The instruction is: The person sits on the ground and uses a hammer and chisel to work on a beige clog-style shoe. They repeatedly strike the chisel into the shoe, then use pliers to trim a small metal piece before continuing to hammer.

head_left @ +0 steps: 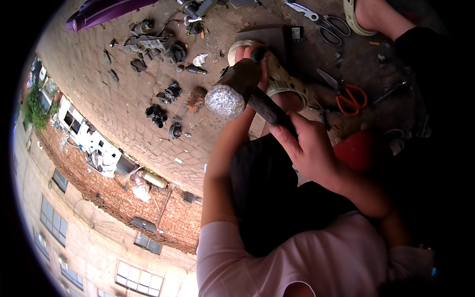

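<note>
My right hand (309,148) grips the dark handle (267,109) of a hammer, whose worn metal head (225,101) is raised in the middle of the view. My left hand (262,69) is behind the head, its fingers curled at a small dark object (256,54) that I cannot make out; much of that hand is hidden. Below it is a pale clog (289,86) on a foot, beside a dark metal block (257,34).
Dismantled metal parts (158,44) lie on the paved ground at left, with a copper-coloured bundle (195,99). Orange-handled scissors (351,99), grey scissors (331,29) and a red object (356,148) are at right. Another clogged foot (368,15) is at top right. A purple object (99,12) lies top left.
</note>
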`<state>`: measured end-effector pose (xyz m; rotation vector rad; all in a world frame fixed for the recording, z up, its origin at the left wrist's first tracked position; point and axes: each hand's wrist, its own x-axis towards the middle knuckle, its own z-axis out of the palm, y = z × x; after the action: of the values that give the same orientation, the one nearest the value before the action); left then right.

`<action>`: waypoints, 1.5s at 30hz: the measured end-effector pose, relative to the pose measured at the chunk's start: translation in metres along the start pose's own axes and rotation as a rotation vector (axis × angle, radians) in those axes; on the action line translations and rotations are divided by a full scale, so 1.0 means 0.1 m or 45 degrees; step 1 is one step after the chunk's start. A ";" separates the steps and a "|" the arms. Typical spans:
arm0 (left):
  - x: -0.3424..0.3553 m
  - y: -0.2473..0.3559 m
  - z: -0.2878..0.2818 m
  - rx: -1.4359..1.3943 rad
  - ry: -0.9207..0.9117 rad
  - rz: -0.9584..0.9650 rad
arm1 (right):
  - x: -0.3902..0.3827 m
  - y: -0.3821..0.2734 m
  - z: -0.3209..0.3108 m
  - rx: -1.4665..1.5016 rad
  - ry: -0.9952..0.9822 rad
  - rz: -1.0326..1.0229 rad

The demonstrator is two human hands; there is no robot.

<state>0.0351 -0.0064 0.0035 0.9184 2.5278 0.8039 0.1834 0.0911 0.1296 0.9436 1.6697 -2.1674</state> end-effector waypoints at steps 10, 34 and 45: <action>-0.02 -0.31 0.09 -0.003 -0.014 0.239 | 0.07 0.17 -0.05 -0.245 0.122 -0.011; -0.03 -0.20 0.08 -0.034 0.004 0.085 | 0.07 0.06 -0.04 0.076 0.105 0.000; -0.03 -0.21 0.08 -0.139 0.085 0.074 | 0.05 0.02 -0.03 0.101 0.048 0.052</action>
<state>0.0309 -0.0188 -0.0150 0.9481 2.4948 0.9956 0.1813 0.0946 0.1245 1.0363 1.5769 -2.2173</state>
